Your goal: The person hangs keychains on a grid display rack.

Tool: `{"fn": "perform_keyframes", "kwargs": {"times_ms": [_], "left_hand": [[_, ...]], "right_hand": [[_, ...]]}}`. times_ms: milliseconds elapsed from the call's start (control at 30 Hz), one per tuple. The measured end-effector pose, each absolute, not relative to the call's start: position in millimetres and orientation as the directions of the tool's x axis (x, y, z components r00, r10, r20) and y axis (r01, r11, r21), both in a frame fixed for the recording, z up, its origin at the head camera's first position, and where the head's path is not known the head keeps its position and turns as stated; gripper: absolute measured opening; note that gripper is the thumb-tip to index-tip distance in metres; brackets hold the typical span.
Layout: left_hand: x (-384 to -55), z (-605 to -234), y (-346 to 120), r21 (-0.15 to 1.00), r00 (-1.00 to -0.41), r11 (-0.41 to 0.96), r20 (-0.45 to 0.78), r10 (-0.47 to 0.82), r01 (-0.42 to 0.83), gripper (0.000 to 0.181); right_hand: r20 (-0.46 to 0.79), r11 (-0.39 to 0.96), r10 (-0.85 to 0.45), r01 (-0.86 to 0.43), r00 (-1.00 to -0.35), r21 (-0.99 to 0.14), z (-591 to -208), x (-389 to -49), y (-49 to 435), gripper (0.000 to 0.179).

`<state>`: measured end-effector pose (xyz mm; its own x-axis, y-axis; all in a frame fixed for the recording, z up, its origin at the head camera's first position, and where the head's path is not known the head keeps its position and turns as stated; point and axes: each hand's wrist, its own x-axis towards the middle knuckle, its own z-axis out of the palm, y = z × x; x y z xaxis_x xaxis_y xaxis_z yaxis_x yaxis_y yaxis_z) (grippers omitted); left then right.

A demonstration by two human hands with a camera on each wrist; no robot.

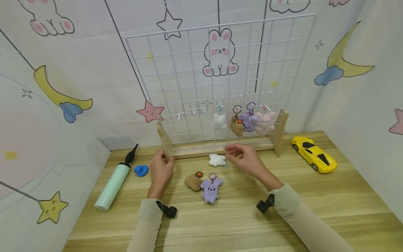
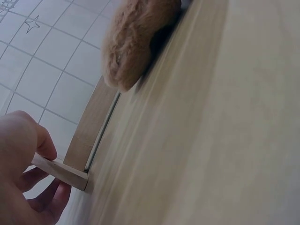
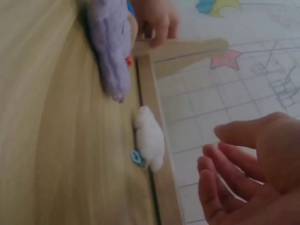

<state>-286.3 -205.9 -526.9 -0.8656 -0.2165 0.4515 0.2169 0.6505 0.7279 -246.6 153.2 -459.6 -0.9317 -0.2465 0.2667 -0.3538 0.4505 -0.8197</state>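
Observation:
My left hand pinches the front end of the left wooden foot of a white wire grid rack, thumb on one side and fingers on the other. Close to the rack's base, my right hand hovers with loosely bent fingers and nothing in them. Just left of it lies a white plush keychain with a light blue clasp, apart from the fingers. Nearer on the table are a brown plush keychain and a purple plush keychain.
On the rack's hooks hang white, brown, purple and pink plush keychains; several hooks at left are bare. A mint-green pump and blue duck lie left, a yellow toy car right.

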Motion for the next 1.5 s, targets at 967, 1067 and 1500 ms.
{"fn": "perform_keyframes", "kwargs": {"times_ms": [967, 1067, 1500], "left_hand": [[-293, -534, -211, 0.733, -0.872, 0.649, 0.437, -0.221, 0.203, 0.028], [-293, -535, -211, 0.728, -0.865, 0.653, 0.450, -0.221, 0.211, 0.027], [-295, -536, -209, 0.718, -0.862, 0.662, 0.459, -0.216, 0.216, 0.029]], "right_hand": [[-0.025, 0.714, -0.270, -0.183, -0.963, -0.676, -497, -265, 135, 0.007], [-0.023, 0.700, -0.296, -0.201, -0.955, -0.686, -496, -266, 138, 0.005], [-0.026, 0.686, -0.314, -0.208, -0.949, -0.697, -492, -267, 145, 0.013]]}}
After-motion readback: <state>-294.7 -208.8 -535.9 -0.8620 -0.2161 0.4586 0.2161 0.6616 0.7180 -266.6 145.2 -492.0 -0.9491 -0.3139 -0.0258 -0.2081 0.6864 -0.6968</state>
